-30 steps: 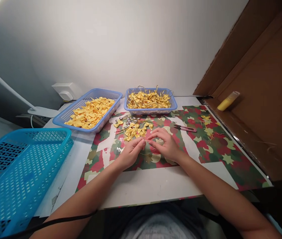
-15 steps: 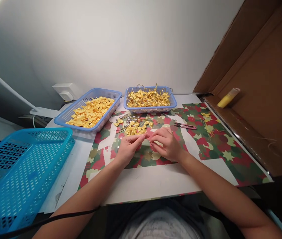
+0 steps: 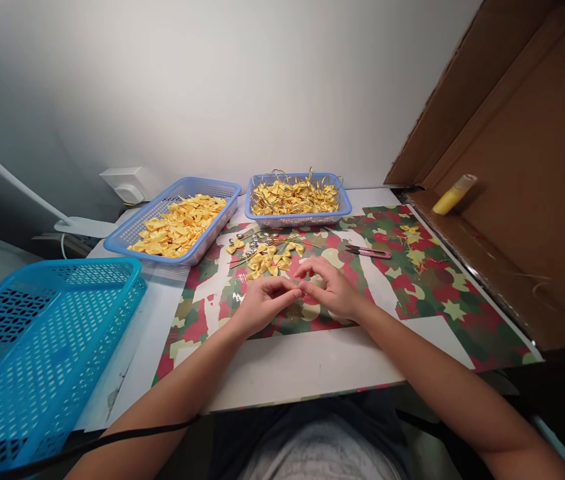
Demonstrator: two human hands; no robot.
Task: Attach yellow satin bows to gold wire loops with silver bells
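Observation:
My left hand [image 3: 265, 303] and my right hand [image 3: 330, 288] meet fingertip to fingertip over the patterned sheet [image 3: 312, 325]. Both are closed in a pinch; whatever lies between the fingers is too small or hidden to name. Just beyond them is a small pile of yellow ribbon bows [image 3: 268, 259]. Silver beads or bells [image 3: 257, 243] and thin gold wire ties lie mixed in behind the bows. To the right of the pile rests a pair of thread snips [image 3: 368, 252] with pink handles.
Two blue baskets stand by the wall: the left basket [image 3: 112, 241] holds yellow bows, the right basket [image 3: 298, 219] bows with gold ties. A turquoise basket [image 3: 135, 270] sits at the left. A yellow-filled tube [image 3: 455, 195] leans near the cardboard [image 3: 522, 167] on the right.
My thumbs have come together, and both hands have shifted slightly toward me, uncovering more of the bow pile. The view has moved a little; the baskets and snips stay in place.

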